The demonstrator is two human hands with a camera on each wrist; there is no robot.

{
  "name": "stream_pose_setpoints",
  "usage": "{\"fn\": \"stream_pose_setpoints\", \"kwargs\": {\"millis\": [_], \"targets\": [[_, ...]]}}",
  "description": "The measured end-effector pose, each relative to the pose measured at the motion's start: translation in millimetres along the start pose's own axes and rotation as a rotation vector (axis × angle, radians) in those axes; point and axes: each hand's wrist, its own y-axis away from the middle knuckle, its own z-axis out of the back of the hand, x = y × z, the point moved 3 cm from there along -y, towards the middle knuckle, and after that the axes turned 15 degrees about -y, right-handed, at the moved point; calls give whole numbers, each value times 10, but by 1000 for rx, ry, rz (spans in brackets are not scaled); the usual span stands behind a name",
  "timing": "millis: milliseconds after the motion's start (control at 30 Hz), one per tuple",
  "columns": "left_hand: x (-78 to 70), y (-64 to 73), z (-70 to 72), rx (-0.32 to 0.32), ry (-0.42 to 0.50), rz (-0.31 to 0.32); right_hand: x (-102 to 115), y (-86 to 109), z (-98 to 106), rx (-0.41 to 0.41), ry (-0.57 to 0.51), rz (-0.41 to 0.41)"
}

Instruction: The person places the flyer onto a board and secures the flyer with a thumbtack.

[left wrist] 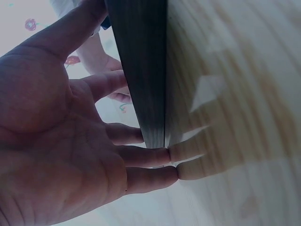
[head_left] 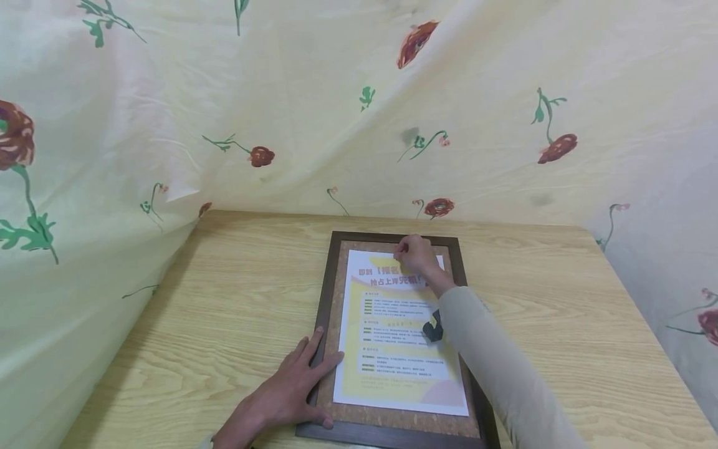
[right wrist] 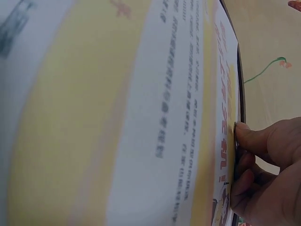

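A printed poster lies flat on a cork board with a dark wooden frame. Spread along the lower left side of the frame, my left hand has its fingers fairly straight. In the left wrist view, the fingertips press around the frame's dark side bar. My right hand is at the poster's top edge, thumb and fingers pinched together. A small dark-edged piece shows at the thumb tip in the right wrist view; I cannot tell its kind.
The board lies on a light wood-grain table. Behind and to both sides hangs a cream cloth with printed flowers. My right sleeve crosses the frame's right side, with a dark curved piece beside it over the poster.
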Motion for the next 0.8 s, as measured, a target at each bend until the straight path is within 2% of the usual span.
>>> {"fn": "stream_pose_setpoints", "kwargs": {"millis": [467, 800], "targets": [[1, -3, 0, 1, 5, -7, -15, -40, 75, 8, -14, 29], [-7, -2, -4, 6, -7, -6, 39, 32, 129, -1, -15, 32]]}}
